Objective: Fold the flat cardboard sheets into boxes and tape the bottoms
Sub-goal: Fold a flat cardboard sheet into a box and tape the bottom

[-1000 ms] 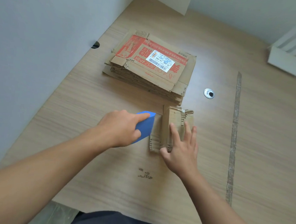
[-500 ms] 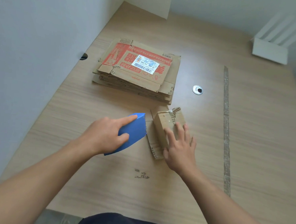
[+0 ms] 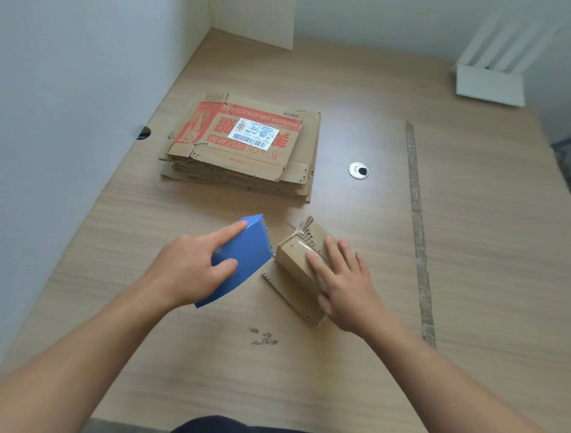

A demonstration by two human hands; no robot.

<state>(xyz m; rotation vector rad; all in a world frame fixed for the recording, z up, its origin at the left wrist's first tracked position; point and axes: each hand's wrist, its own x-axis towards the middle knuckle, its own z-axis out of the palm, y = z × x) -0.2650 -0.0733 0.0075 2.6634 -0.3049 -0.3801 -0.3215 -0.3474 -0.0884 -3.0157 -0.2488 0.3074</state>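
Observation:
A small brown cardboard box [image 3: 293, 258] lies on the wooden table [image 3: 472, 292], turned at an angle, with clear tape across its top and flaps spread at its base. My right hand [image 3: 343, 282] rests flat on it, fingers apart, pressing it down. My left hand [image 3: 192, 267] grips a blue tape dispenser [image 3: 242, 257], whose front edge touches the box's left side. A stack of flat cardboard sheets [image 3: 244, 151], the top one printed red with a white barcode label, lies farther back.
A round metal cable grommet [image 3: 358, 170] is set in the table right of the stack. A grey strip of old tape [image 3: 417, 230] runs along the table's right part. A white rack [image 3: 489, 83] stands at the back right. Walls close the left and back.
The small box has turned clockwise under my right hand, and the view has shifted. My left hand keeps the blue dispenser against the box's left side.

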